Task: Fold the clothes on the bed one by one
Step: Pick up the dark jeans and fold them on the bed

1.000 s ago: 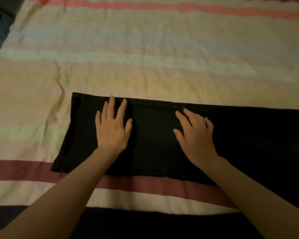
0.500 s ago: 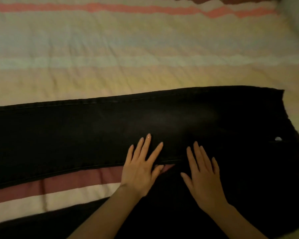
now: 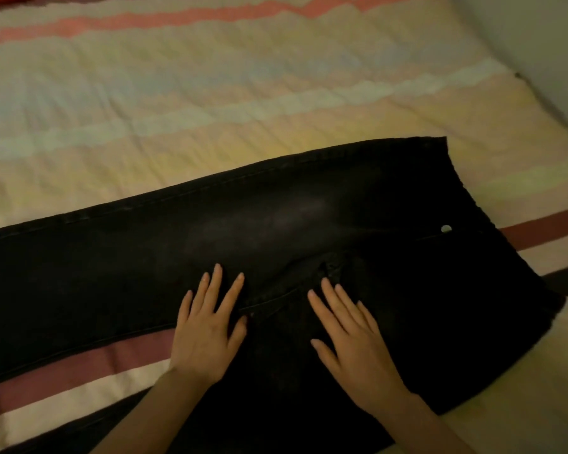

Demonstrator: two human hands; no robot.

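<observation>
Two flat hands on black jeans on the bed.

The black jeans [image 3: 276,231] lie across the striped bed [image 3: 210,109], waistband toward 2 o'clock. The left hand [image 3: 207,332] and right hand [image 3: 354,339] press on them near the crotch seam, fingers straight and released, grasping nothing.

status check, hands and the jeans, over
Left hand and right hand flat, fingers straight, pressing black jeans. Jeans spread on striped bed, unfolded. Nothing in the way.
</observation>
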